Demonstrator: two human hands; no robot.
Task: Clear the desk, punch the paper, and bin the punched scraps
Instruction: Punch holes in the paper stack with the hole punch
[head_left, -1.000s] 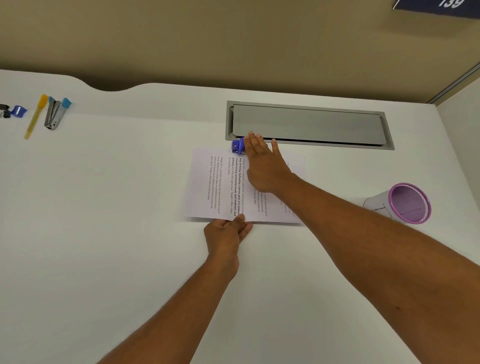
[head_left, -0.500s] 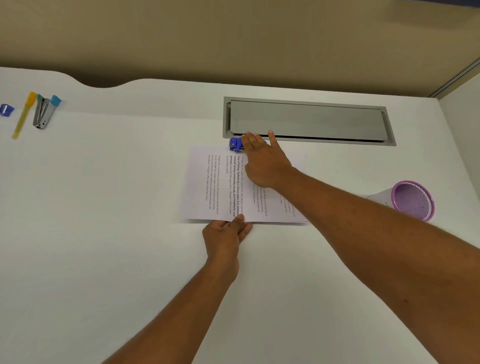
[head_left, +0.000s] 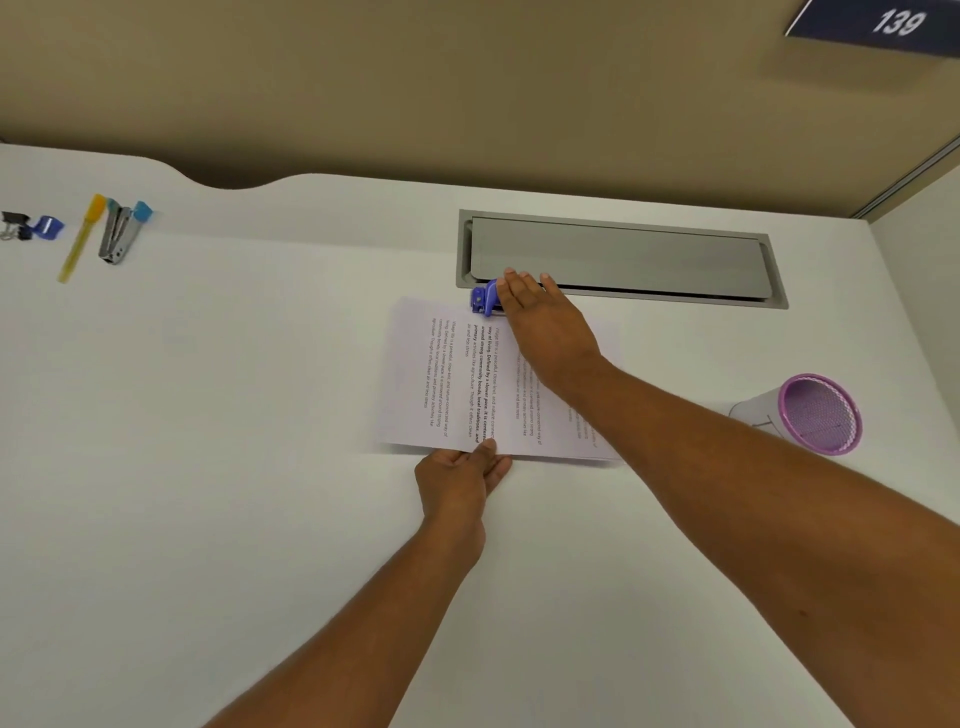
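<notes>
A printed sheet of paper (head_left: 457, 384) lies flat in the middle of the white desk (head_left: 234, 467). A small blue hole punch (head_left: 483, 300) sits at the paper's far edge. My right hand (head_left: 545, 325) lies over the punch with straight fingers pressing down on it; most of the punch is hidden under the palm. My left hand (head_left: 460, 480) is at the paper's near edge, thumb on top of the sheet and fingers below, pinching it.
A purple mesh bin (head_left: 818, 413) lies tilted at the right. A grey cable hatch (head_left: 618, 260) is set into the desk behind the paper. At far left lie a stapler (head_left: 118, 234), a yellow pen (head_left: 80, 239), a blue sharpener (head_left: 48, 227) and a black binder clip (head_left: 13, 223).
The hands, paper and punch stay in place. Only the head camera has shifted a little between frames.
</notes>
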